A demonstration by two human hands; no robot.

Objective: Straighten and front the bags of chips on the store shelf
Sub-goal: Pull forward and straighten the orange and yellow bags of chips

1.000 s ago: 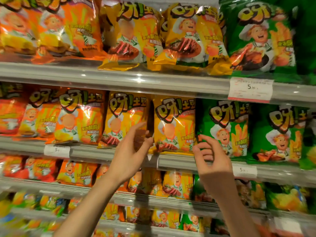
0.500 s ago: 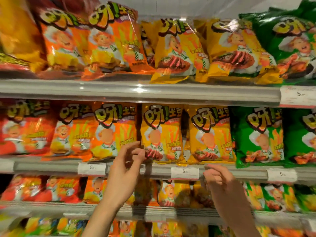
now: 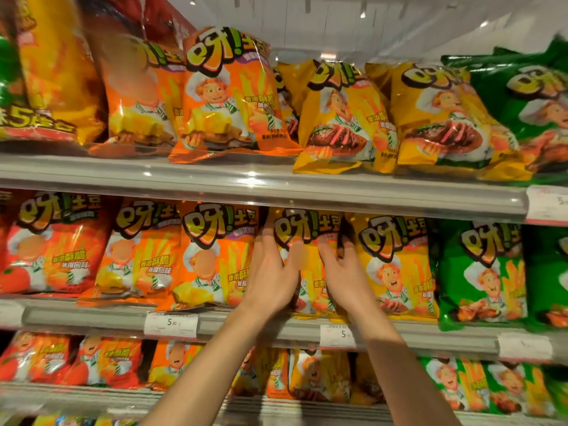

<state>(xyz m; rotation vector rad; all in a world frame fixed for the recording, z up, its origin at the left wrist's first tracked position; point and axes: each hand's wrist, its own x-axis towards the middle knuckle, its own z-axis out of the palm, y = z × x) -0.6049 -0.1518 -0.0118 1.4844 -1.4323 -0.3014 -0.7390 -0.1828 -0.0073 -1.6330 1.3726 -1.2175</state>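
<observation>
Left hand [image 3: 270, 272] and right hand [image 3: 344, 272] apparently flank one yellow bag [image 3: 307, 232]

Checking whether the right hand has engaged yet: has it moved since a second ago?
Yes. The right hand rose from below the shelf rail onto the yellow bag, beside the left hand.

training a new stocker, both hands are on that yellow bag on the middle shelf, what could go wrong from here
Both the left hand and right hand bracket one yellow bag; a hard squeeze could crush the chips inside. The orange bag and the other yellow bag sit tight against it, so tugging may skew them. On the top shelf, bags overhang the lip, so a bump might drop one.
</observation>
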